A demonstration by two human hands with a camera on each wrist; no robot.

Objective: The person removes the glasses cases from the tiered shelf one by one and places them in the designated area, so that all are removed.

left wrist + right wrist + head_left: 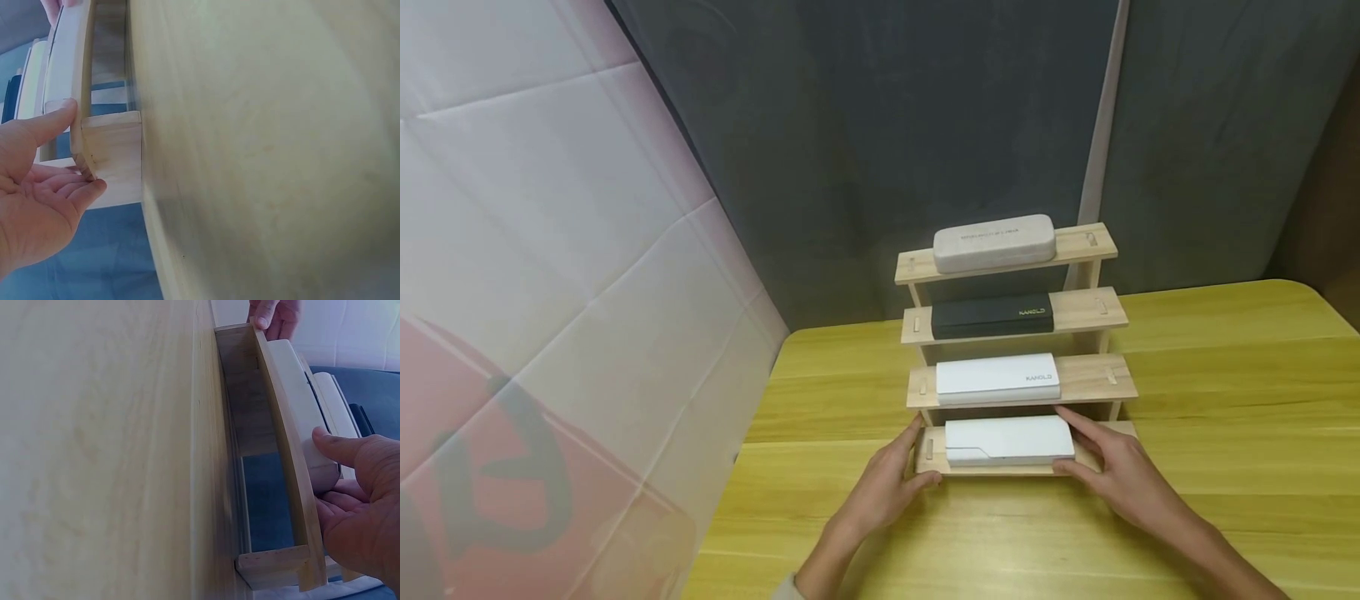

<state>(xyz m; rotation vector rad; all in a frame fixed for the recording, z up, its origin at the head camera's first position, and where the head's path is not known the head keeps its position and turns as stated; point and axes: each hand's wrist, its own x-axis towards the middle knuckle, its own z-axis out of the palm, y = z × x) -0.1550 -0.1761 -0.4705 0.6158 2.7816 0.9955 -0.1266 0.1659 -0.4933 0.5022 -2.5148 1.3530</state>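
Note:
A wooden stepped rack point(1093, 381) stands on the table, with one glasses case on each step. At the left end of the lowest step, my left hand point(883, 483) grips the board, thumb on its front edge and fingers at its end, as the left wrist view shows. On that step lies a white glasses case point(1007, 440) with an angled flap line. My right hand point(1123, 471) holds this case by its right end, thumb at the front and fingers behind; in the right wrist view the thumb point(340, 449) presses its side.
Above sit another white case point(992, 377) with lettering, a black case point(985, 318), and a light grey case point(992, 243) on the top step. The yellow wood-grain table point(1240, 400) meets a dark curtain point(887, 150) behind. A pale printed sheet point(587, 208) hangs at left.

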